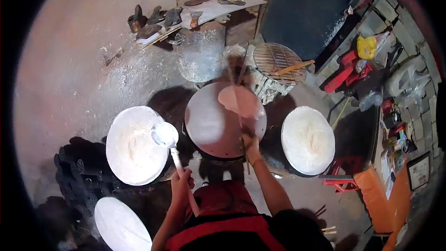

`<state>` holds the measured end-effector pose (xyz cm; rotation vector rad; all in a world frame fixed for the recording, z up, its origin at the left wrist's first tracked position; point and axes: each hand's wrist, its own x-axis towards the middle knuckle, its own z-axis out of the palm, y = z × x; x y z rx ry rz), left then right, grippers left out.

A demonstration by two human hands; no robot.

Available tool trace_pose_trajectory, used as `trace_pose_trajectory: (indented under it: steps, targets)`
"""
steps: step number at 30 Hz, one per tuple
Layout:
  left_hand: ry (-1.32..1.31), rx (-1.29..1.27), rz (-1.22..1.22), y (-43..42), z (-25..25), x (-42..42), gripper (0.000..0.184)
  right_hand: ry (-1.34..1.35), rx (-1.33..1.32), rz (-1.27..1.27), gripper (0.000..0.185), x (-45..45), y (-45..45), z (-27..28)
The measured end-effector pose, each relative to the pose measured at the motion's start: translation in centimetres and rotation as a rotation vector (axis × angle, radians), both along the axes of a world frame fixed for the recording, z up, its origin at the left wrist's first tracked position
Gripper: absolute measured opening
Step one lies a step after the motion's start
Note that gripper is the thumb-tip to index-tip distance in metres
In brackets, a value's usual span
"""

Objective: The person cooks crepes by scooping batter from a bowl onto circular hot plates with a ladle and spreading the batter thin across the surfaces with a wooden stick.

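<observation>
My left hand [182, 183] grips the wooden handle of a ladle [176, 158]. The ladle's round, pale bowl is tilted above the right edge of a large white disc [132, 151] on the left. In front of me lies a round grey griddle [204, 132] with a pinkish patch [237, 100] on its far part; I cannot tell what that patch is. My right hand [251, 148] is closed around a long thin stick [238, 104], smeared by motion, that reaches across the griddle and past its far rim. Another large white disc [308, 140] sits to the right.
A further white disc [121, 225] leans at the lower left. Behind the griddle stand a whitened bucket [202, 51] and a round slatted rack [274, 60] with a flat wooden stick [295, 67]. On the right are an orange-covered table [381, 200], a red stool [341, 183] and plastic bags.
</observation>
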<state>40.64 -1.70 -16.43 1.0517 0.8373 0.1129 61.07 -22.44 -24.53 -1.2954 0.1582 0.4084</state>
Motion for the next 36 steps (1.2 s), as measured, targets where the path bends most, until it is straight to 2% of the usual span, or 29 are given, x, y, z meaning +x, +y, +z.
trace_pose_trajectory:
  steps: [3,5,7,8,10,12,14,15,17,18,19,20,21,23,26,27,29,30,32,33,34,36]
  targets:
    - [0.019,-0.042,-0.011,0.3,-0.5,-1.2,0.012,-0.331,-0.23,-0.275,0.026,-4.2,-1.2,-2.8]
    - [0.025,-0.057,-0.016,0.4,-0.7,-1.9,0.012,-0.412,-0.441,-0.312,0.026,-5.2,-1.0,-4.8]
    - [0.027,-0.059,-0.01,0.1,-0.8,-2.3,0.013,-0.342,-0.636,-0.197,0.024,-5.9,0.4,-4.8]
    - [0.022,-0.052,0.002,-0.2,-0.8,-2.4,0.013,-0.254,-0.522,-0.172,0.024,-5.6,1.3,-4.7]
    - [0.023,-0.036,0.04,-0.7,-1.0,-2.7,0.013,-0.078,-0.294,-0.114,0.022,-3.6,4.5,-1.0]
    - [0.03,-0.021,0.099,-1.5,-1.5,-2.6,0.013,-0.377,-0.499,-0.201,0.022,-0.5,7.0,-1.9]
    - [0.047,-0.034,0.176,-2.5,-1.0,-2.3,0.013,-0.566,-0.404,-0.189,0.023,2.8,7.9,-5.1]
    - [0.059,-0.041,0.212,-3.1,-0.9,-2.3,0.013,-0.592,-0.213,-0.136,0.024,4.5,7.8,-7.7]
    - [0.032,-0.044,0.267,-3.9,-2.0,-2.6,0.013,-0.155,-0.174,0.174,0.024,3.2,4.5,0.2]
    - [0.018,-0.045,0.295,-4.2,-2.5,-2.7,0.013,-0.017,-0.132,0.291,0.022,3.6,2.7,1.6]
    - [-0.022,-0.059,0.306,-4.7,-2.6,-3.0,0.012,-0.031,-0.091,0.347,0.023,3.9,0.6,2.2]
    - [-0.026,-0.065,0.331,-5.2,-2.6,-3.1,0.011,-0.043,-0.049,0.405,0.024,3.8,-1.7,2.2]
    - [-0.029,-0.068,0.354,-5.7,-2.7,-3.2,0.011,-0.113,-0.189,0.339,0.026,4.3,-4.6,-1.9]
    - [-0.04,-0.077,0.38,-6.7,-3.4,-3.6,0.01,-0.207,-0.304,0.202,0.03,4.9,-7.4,-5.6]
    - [0.025,-0.063,0.531,-10.0,-2.3,-3.3,0.01,-0.311,-0.252,0.124,0.035,4.5,-9.0,-5.5]
    - [0.037,-0.084,0.558,-11.0,-2.1,-3.2,0.01,-0.398,-0.233,0.198,0.036,5.4,-8.3,-7.2]
    - [0.062,-0.127,0.616,-12.9,-1.8,-3.1,0.011,-0.165,-0.124,0.37,0.039,4.9,-6.4,-1.9]
    - [0.062,-0.119,0.633,-13.8,-1.9,-3.0,0.011,-0.176,-0.065,0.434,0.038,5.2,-6.2,-1.6]
    - [0.064,-0.106,0.666,-15.7,-2.1,-3.0,0.011,-0.194,0.054,0.558,0.037,5.5,-6.4,-1.6]
    - [0.046,-0.114,0.696,-16.5,-2.2,-3.1,0.011,-0.226,0.096,0.593,0.04,6.2,-7.3,-4.4]
    - [0.075,-0.115,0.713,-17.2,-2.2,-3.3,0.011,0.093,-0.007,0.645,0.041,6.1,-8.6,0.9]
    - [0.123,-0.111,0.746,-18.1,-2.2,-3.5,0.012,-0.084,0.173,0.599,0.038,8.1,-11.3,-4.3]
